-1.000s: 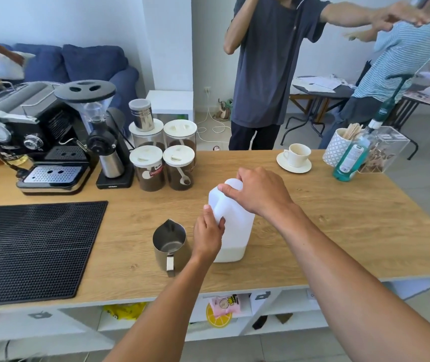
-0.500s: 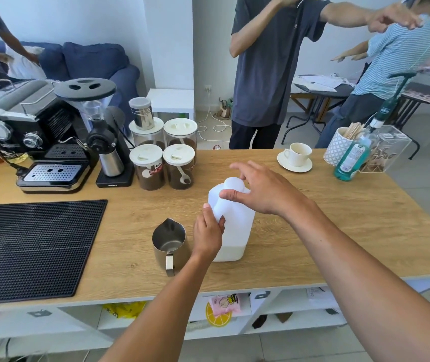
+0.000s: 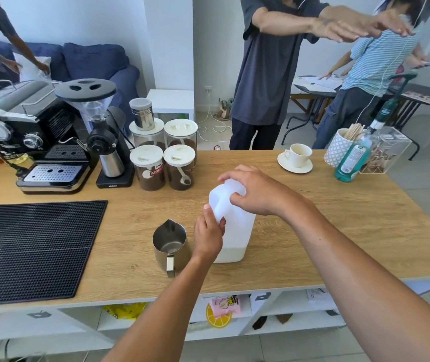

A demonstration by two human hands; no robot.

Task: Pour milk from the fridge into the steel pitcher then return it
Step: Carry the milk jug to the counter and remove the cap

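Milk jug [image 3: 234,231]: upright on worktop [image 3: 339,218], just beside steel pitcher [image 3: 170,246], which looks unfilled. Left hand [image 3: 207,236]: my fingers grip the jug's side. Right hand [image 3: 255,194]: fingers curled over its top. Step, I judge: uncapping. Next: lift, tilt over pitcher.

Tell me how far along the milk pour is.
Done: the milk jug stands on the counter beside the steel pitcher. In hand: the left hand grips its handle side, and the right hand curls over its top. Left: the pitcher shows bare steel inside, so pouring and returning the jug remain.
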